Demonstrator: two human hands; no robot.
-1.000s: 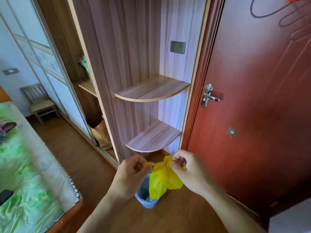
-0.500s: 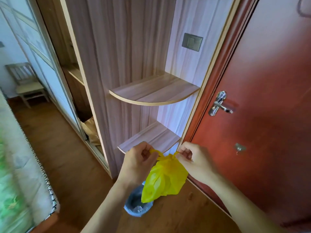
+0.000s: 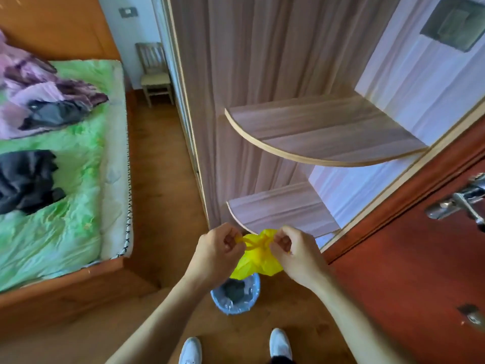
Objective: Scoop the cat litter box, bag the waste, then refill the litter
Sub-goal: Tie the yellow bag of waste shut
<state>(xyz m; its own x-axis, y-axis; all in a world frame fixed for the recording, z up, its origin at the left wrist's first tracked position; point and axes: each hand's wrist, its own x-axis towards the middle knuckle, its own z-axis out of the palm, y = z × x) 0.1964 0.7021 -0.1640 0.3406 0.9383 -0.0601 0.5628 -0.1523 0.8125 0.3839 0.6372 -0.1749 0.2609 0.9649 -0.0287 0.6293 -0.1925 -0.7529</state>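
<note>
A small yellow plastic bag hangs bunched between my two hands at the lower middle of the head view. My left hand pinches one twisted handle of the bag, and my right hand pinches the other, with the bag's neck gathered between them. Directly below the bag stands a small bin lined with bluish plastic, something dark inside it. No litter box or scoop is in view.
A bed with a green cover and loose clothes fills the left. A wardrobe with two curved corner shelves stands ahead, a red door with a metal handle on the right. A chair is far back. My white shoes show below.
My view has tilted down and swung left, bringing the bed and my shoes into sight. Both hands keep their hold on the yellow bag's handles, now closer together above the bin.
</note>
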